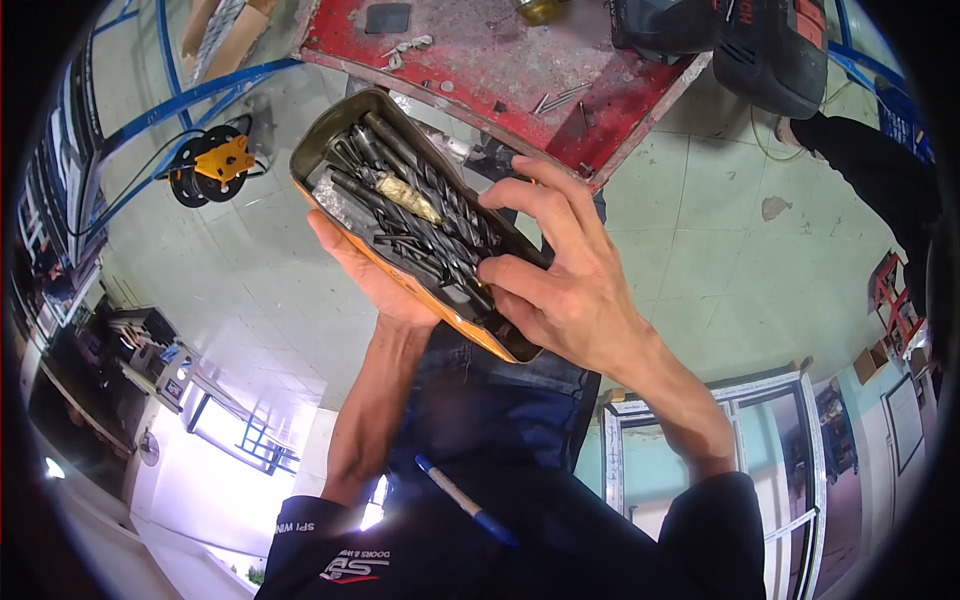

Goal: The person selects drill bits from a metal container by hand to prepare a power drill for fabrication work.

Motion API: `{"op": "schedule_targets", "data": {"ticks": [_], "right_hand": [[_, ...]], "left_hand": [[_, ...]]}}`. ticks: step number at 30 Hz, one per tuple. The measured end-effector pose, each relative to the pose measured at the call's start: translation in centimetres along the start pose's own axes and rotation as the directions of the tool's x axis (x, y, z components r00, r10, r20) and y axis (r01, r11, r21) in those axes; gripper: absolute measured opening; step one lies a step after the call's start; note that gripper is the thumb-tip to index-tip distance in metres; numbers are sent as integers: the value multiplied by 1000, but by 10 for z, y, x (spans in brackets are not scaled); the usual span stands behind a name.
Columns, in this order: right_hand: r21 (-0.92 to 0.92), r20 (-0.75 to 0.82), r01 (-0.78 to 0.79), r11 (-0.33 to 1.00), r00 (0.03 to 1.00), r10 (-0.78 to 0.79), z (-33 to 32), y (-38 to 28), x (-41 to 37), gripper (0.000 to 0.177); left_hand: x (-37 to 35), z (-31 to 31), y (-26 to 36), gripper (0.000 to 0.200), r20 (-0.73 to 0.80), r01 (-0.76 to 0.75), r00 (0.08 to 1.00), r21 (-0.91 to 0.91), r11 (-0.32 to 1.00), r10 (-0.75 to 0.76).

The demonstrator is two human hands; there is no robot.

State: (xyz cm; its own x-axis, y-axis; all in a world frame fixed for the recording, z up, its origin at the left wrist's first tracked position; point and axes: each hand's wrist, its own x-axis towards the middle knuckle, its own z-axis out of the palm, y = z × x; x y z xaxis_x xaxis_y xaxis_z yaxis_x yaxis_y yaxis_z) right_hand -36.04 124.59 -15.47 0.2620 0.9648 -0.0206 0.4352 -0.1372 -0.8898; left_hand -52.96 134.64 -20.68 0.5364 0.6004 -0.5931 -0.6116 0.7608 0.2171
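Observation:
An open, long metal tin (430, 300) with an orange outer side is tilted in front of me. My left hand (375, 280) supports it from beneath and along its near side, the fingers mostly hidden under it. Inside lie several drill bits (385, 160) of different thickness, with a yellowish wrapped piece (408, 197) among them. My right hand (575, 270) reaches over the tin's right end. Its fingers are bent and spread apart, and the lower fingertips touch the bits; nothing is visibly lifted. Part of the tin's right end is hidden behind this hand.
Beyond the tin stands a red-edged worktable (480, 65) with loose metal pieces and a black power tool (765, 55). A yellow and black cable reel (220, 160) rests on the tiled floor at left. Another person's dark-clothed leg (870, 165) is at right. A white frame (715, 395) stands nearby.

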Motion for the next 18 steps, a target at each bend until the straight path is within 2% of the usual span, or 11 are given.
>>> {"op": "schedule_targets", "data": {"ticks": [4, 7, 10, 16, 18], "right_hand": [[-116, 11, 48, 992, 999, -47, 3, 7, 2, 34], [-81, 26, 44, 996, 999, -42, 2, 7, 6, 33], [-101, 8, 100, 990, 995, -99, 4, 11, 6, 31], [-234, 25, 212, 949, 977, -212, 4, 11, 12, 13], [-249, 46, 251, 936, 968, -247, 6, 10, 13, 12]], "left_hand": [[1, 10, -1, 74, 0, -15, 1000, -21, 1000, 15], [4, 9, 0, 73, 38, 3, 999, 6, 1000, -3], [8, 17, -2, 80, -82, -22, 996, 77, 997, 28], [10, 15, -1, 77, -135, -30, 990, 112, 993, 45], [10, 15, -1, 76, -89, -36, 995, 59, 998, 41]]}}
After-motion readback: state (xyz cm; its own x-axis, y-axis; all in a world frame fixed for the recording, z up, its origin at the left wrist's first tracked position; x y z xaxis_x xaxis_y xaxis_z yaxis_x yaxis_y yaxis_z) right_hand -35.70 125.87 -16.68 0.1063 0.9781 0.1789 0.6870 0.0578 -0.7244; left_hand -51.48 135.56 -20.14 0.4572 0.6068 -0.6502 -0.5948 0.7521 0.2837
